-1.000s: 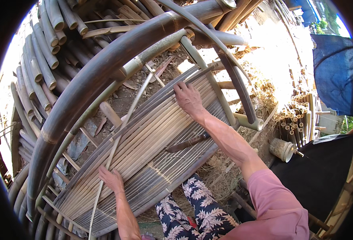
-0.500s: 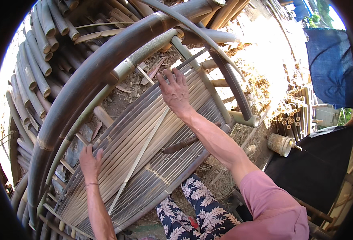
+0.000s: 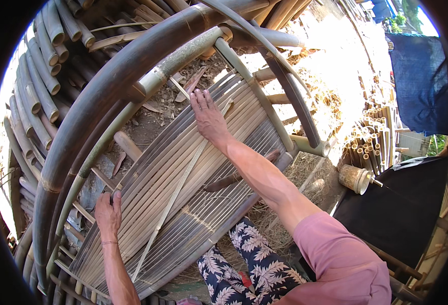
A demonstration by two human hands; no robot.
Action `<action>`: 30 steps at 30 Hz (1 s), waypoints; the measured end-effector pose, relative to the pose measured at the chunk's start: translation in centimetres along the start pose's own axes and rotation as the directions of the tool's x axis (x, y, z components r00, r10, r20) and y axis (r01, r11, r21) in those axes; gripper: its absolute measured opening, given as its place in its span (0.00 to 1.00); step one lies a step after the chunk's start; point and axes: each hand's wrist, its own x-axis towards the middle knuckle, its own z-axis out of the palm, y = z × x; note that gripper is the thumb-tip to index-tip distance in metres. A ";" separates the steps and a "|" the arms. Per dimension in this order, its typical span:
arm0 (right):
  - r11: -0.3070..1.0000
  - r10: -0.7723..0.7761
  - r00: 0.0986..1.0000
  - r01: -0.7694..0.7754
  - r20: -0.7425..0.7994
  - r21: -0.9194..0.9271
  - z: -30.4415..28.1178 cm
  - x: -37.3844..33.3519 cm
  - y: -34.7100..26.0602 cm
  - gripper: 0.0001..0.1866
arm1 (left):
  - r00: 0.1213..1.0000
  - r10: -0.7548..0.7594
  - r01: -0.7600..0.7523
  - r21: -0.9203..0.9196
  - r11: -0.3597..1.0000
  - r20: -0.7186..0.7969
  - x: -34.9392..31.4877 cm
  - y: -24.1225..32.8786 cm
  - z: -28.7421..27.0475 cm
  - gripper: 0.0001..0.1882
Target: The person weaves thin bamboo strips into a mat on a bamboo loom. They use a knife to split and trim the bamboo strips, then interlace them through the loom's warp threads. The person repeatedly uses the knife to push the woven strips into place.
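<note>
Leans outdoors over a bamboo frame (image 3: 258,99) in a pink top (image 3: 330,254) and leaf-patterned trousers (image 3: 252,264), with both hands at the far side of the close-set slats (image 3: 158,178) fitted inside. Lays the right hand (image 3: 209,116) on the dark outermost slats near the upper end, with fingers side by side and slightly bent. Keeps the left hand (image 3: 109,213) well apart, at the same outer edge toward the lower end, with thumb set away from the fingers. Cannot tell, for either, whether pinching a slat or only pressing. In view on the slats: a pale strip (image 3: 174,199), lying slantwise and running under the right wrist. Nearer the knees: a dark curved tool (image 3: 223,182), partly beneath the right forearm. All around: a thick arched bamboo pole (image 3: 114,73), stacked poles (image 3: 51,28), a whitish bucket (image 3: 353,179) and a blue sheet (image 3: 422,86).
</note>
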 end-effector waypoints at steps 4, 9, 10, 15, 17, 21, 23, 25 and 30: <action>0.999 0.040 0.999 -0.040 0.028 -0.004 0.0 -0.4 0.2 0.36 | 0.998 -0.013 0.011 0.030 0.999 0.057 0.4 0.4 0.4 0.25; 0.997 0.056 0.985 -0.046 0.162 -0.062 -0.4 -0.4 -0.3 0.37 | 0.972 -0.098 0.093 0.035 0.995 0.212 0.9 0.0 1.1 0.26; 0.996 0.046 0.979 -0.030 0.199 -0.085 -0.6 -0.4 -0.1 0.37 | 0.958 -0.126 0.119 0.044 0.992 0.258 1.1 0.1 1.3 0.27; 0.991 0.079 0.991 -0.090 0.107 0.099 -1.2 -0.7 1.9 0.42 | 0.976 -0.003 0.049 0.206 0.977 -0.216 2.2 0.9 3.6 0.38; 0.985 0.068 0.997 -0.073 0.041 0.154 -2.4 -3.2 1.7 0.43 | 0.985 -0.092 0.117 0.171 0.978 -0.146 2.3 0.9 5.6 0.41; 0.945 0.245 0.966 -0.256 0.076 0.202 -3.8 -12.1 3.1 0.40 | 0.967 -0.088 0.129 0.159 0.979 -0.240 2.4 -0.9 12.3 0.39; 0.917 0.374 0.838 -0.399 0.397 -0.021 -3.9 -17.8 6.1 0.37 | 0.986 -0.134 0.142 0.083 0.986 -0.097 2.9 0.2 11.1 0.35; 0.958 0.286 0.868 -0.252 0.405 -0.137 -3.1 -23.6 8.0 0.33 | 0.992 -0.119 0.120 0.027 0.992 -0.031 2.6 -0.1 10.3 0.31; 0.992 0.009 0.931 0.039 0.366 -0.123 -3.0 -23.4 9.8 0.27 | 0.993 -0.077 0.082 0.043 0.996 -0.091 3.1 -0.9 10.7 0.27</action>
